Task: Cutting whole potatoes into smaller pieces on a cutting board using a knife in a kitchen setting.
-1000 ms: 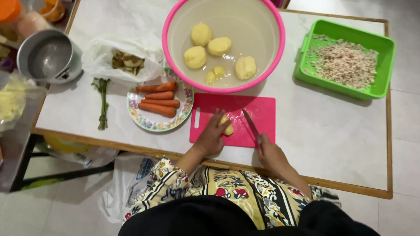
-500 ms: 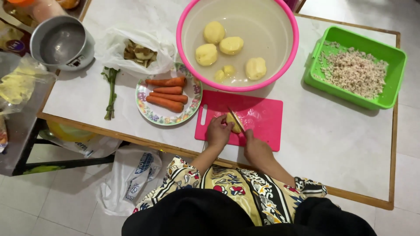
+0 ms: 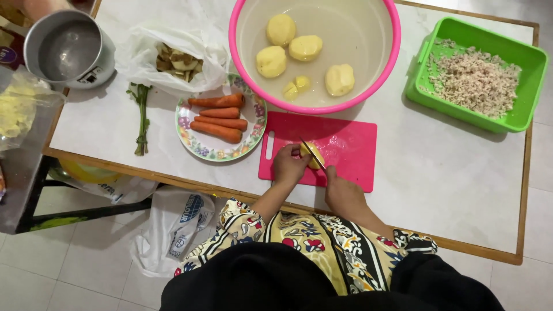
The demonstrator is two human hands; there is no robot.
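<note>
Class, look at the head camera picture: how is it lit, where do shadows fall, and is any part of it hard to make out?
Head view: soft, even light; faint shadows under the pink basin and green tub; mild sheen on the red cutting board; the knife and potato piece between left hand and right hand are small and slightly soft.

1. Four whole peeled potatoes [image 3: 280, 29] and two cut pieces in one pink basin [image 3: 242, 75].
2. Three carrots [image 3: 218, 116] on one flowered plate [image 3: 199, 151].
3. One potato piece [image 3: 311, 154] on one red cutting board [image 3: 351, 150].
4. One knife [image 3: 314, 154].
5. One green tub [image 3: 533, 63].
6. One metal pot [image 3: 66, 49].
</note>
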